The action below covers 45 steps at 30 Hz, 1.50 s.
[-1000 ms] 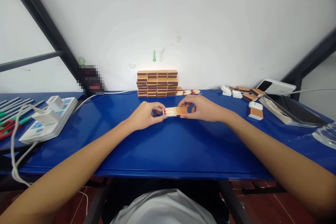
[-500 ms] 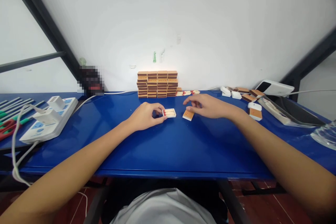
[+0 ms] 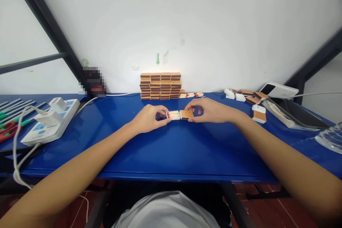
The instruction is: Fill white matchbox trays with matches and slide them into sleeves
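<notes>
Glossy blue tabletop (image 3: 171,149) runs the width of the view against a white wall. Person seated at its near edge, both bare forearms stretched forward across it. At the far edge, against the wall, a block of stacked tan cardboard matchboxes (image 3: 160,85), four columns wide; loose red-tipped matches (image 3: 191,94) lie just beside its right end. Left side: white power strip with plugged-in white adapters (image 3: 50,119) and trailing cable. Right side: a scatter of small white trays and tan sleeves (image 3: 251,101), near a flat dark tablet-like slab (image 3: 301,114). Centre of table: left hand (image 3: 148,118) curled, fingertips pinching the open white matchbox tray filled with red-tipped matches (image 3: 173,114), which rests on the surface. Right hand (image 3: 210,110) closed by thumb and fingers on the tan cardboard matchbox sleeve (image 3: 186,114), also low on the table. Sleeve's left end meets the tray's right end; whether the tray has entered the sleeve cannot be told.
</notes>
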Motion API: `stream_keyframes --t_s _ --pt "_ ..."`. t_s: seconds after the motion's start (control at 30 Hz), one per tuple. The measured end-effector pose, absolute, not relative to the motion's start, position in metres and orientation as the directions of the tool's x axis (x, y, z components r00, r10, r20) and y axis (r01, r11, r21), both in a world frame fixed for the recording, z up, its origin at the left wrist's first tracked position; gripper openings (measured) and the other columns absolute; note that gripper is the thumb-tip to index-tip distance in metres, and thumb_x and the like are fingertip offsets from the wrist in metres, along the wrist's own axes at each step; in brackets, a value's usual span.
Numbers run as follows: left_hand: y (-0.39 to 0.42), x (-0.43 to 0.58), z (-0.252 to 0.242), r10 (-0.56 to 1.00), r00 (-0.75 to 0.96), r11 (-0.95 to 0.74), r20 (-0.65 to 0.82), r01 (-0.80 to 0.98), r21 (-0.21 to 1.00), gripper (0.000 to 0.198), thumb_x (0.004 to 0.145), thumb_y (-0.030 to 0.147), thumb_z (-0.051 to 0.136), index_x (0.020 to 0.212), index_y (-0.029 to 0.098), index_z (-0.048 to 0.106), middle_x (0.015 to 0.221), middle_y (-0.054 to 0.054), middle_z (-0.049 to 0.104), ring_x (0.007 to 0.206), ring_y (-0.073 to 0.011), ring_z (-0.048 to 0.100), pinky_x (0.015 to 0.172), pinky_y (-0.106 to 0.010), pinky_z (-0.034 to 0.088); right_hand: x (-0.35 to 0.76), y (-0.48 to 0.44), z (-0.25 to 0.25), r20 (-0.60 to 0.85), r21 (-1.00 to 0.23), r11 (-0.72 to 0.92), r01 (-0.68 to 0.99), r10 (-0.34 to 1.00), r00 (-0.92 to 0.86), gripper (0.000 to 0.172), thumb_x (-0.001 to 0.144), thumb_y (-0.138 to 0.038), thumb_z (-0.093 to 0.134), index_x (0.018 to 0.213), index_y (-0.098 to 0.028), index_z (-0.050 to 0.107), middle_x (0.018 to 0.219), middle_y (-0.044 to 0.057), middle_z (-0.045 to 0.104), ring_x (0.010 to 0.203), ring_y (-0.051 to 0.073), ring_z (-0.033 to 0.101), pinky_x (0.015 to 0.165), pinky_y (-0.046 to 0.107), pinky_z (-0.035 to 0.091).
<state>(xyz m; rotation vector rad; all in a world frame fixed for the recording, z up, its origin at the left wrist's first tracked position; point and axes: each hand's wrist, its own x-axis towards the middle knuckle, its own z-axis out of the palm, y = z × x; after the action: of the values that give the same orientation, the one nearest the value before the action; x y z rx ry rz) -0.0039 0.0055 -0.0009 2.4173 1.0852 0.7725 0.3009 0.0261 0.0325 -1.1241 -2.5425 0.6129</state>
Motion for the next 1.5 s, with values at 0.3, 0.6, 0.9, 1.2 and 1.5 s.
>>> stream_keyframes --t_s 0.3,0.6,0.9,1.2,1.5 --pt "0.006 -0.004 0.001 0.771 0.551 -0.626 0.318 0.566 0.536 0.024 0.094 0.040 0.078 0.110 0.023 0.077 0.098 -0.001 0.085 0.081 -0.0188 0.079 0.076 -0.028 0.060 0.294 0.025 0.026 0.173 -0.499 0.637 0.588 0.738 -0.653 0.039 0.084 -0.049 0.080 0.110 -0.020 0.080 0.101 0.009 0.079 0.083 0.022 0.070 0.077 0.037 0.057" --pt "0.009 -0.005 0.001 0.780 0.546 -0.602 0.306 0.520 0.605 0.028 0.094 0.041 0.079 0.114 0.022 0.076 0.101 -0.002 0.085 0.081 -0.0177 0.078 0.074 -0.028 0.060 0.293 0.028 0.020 0.160 -0.676 0.535 0.506 0.777 -0.609 0.049 0.081 -0.054 0.084 0.116 -0.019 0.081 0.102 0.009 0.079 0.085 0.021 0.072 0.082 0.039 0.063" --pt "0.006 -0.002 0.006 0.800 0.500 -0.567 0.331 0.450 0.690 0.034 0.093 0.046 0.082 0.117 0.022 0.075 0.103 -0.004 0.085 0.090 -0.0205 0.080 0.079 -0.030 0.062 0.272 0.023 0.005 0.178 -0.895 0.377 0.238 0.791 -0.586 0.062 0.084 -0.059 0.084 0.133 -0.022 0.073 0.129 0.011 0.076 0.110 0.028 0.075 0.100 0.048 0.064" --pt "0.002 0.001 -0.001 0.753 0.513 -0.629 0.412 0.378 0.679 0.066 0.076 0.066 0.093 0.120 0.023 0.068 0.076 0.004 0.074 0.067 -0.0153 0.070 0.069 -0.027 0.055 0.234 -0.020 -0.002 0.140 -0.974 0.215 0.066 0.810 -0.569 0.069 0.104 -0.075 0.051 0.158 -0.032 0.053 0.156 0.011 0.060 0.135 0.030 0.064 0.114 0.052 0.058" --pt "0.000 0.003 -0.001 0.753 0.484 -0.649 0.446 0.433 0.626 0.039 0.089 0.057 0.085 0.104 0.023 0.078 0.085 -0.001 0.079 0.074 -0.0170 0.072 0.072 -0.029 0.056 0.232 -0.014 -0.007 0.064 -0.998 0.053 -0.037 0.858 -0.510 0.068 0.107 -0.068 0.050 0.165 -0.032 0.043 0.159 0.013 0.056 0.120 0.026 0.072 0.111 0.052 0.061"
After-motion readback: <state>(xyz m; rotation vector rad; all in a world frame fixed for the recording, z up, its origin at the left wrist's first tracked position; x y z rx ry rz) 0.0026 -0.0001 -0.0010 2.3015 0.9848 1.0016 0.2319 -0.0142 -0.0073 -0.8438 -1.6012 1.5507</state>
